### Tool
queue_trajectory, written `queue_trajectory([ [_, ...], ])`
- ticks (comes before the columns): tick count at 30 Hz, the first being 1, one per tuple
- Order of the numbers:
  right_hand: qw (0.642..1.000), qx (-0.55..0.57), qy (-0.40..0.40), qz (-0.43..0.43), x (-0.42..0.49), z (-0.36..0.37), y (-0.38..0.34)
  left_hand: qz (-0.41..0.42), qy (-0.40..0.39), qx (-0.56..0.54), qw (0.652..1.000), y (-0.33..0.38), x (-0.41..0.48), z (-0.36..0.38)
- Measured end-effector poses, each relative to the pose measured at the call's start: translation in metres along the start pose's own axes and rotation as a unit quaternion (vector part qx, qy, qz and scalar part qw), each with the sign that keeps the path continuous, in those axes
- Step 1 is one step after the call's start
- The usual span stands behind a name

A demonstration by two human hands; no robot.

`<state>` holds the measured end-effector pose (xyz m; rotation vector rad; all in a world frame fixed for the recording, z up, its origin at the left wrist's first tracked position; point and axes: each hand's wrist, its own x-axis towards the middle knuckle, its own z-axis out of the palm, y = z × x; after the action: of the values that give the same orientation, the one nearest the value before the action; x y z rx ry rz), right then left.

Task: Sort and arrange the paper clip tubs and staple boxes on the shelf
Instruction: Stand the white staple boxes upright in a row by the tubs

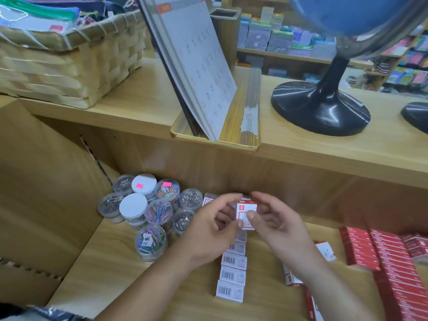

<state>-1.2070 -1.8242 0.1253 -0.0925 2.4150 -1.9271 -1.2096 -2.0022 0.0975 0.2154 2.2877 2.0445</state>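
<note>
Both the left hand [208, 230] and the right hand [280, 224] pinch one white staple box [246, 210] from opposite sides, just above the far end of the row of staple boxes [231, 272] (which runs away from the person). Paper clip tubs [148, 212] crowd just left of it, and red boxes [382, 262] lie well to the right.

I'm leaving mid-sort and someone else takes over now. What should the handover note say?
Left hand and right hand both pinch one white staple box above the shelf.
Paper clip tubs sit clustered at back left.
Done: row of white boxes lined up barcode-up, under the hands; red boxes stacked on the right.
Left: set down the held box, probably at the row's far end; sort the loose boxes by the right forearm.
</note>
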Motion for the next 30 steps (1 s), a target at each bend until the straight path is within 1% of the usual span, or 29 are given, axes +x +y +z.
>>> queue_trajectory([
  [2,0.997,-0.069,-0.025,-0.028,0.006,-0.004,0.001,0.027,-0.022,0.052,0.998,0.000,0.001,-0.008],
  [4,0.996,-0.077,-0.039,0.000,0.010,-0.006,0.003,0.043,-0.016,0.099,0.994,0.003,0.004,-0.015],
  [6,0.994,-0.109,-0.019,0.025,0.013,-0.003,0.008,0.039,0.000,0.131,0.991,0.005,0.009,-0.019],
  [8,0.987,-0.159,-0.006,0.039,0.016,0.002,0.015,0.030,-0.008,0.177,0.984,0.004,0.014,-0.020],
  [11,0.982,-0.182,0.005,0.051,0.018,0.010,0.025,0.081,-0.010,0.267,0.960,-0.007,0.021,-0.016],
  [13,0.967,-0.250,0.018,0.041,0.020,0.013,0.032,0.103,0.010,0.275,0.956,-0.016,0.022,-0.014],
  [14,0.952,-0.301,0.024,0.038,0.020,0.014,0.033,0.112,0.026,0.280,0.953,-0.019,0.022,-0.014],
  [15,0.939,-0.342,0.027,0.033,0.020,0.015,0.035,0.119,0.048,0.296,0.946,-0.021,0.022,-0.014],
  [16,0.930,-0.365,0.027,0.031,0.018,0.015,0.035,0.126,0.070,0.331,0.933,-0.024,0.021,-0.016],
  [18,0.920,-0.391,0.017,0.026,0.016,0.017,0.034,0.121,0.083,0.437,0.887,-0.027,0.022,-0.022],
  [20,0.915,-0.402,0.000,0.026,0.017,0.018,0.034,0.097,0.060,0.515,0.850,-0.027,0.024,-0.025],
  [21,0.913,-0.406,-0.007,0.026,0.017,0.019,0.033,0.096,0.051,0.530,0.841,-0.028,0.026,-0.024],
  [23,0.910,-0.412,-0.015,0.032,0.018,0.020,0.034,0.106,0.042,0.536,0.836,-0.026,0.027,-0.020],
  [25,0.912,-0.408,-0.015,0.035,0.019,0.021,0.032,0.103,0.036,0.531,0.840,-0.028,0.029,-0.018],
  [28,0.928,-0.370,-0.019,0.047,0.019,0.017,0.031,0.087,0.041,0.527,0.844,-0.026,0.024,-0.019],
  [30,0.940,-0.335,-0.006,0.063,0.015,0.005,0.027,0.099,0.065,0.530,0.840,-0.019,0.018,-0.019],
])
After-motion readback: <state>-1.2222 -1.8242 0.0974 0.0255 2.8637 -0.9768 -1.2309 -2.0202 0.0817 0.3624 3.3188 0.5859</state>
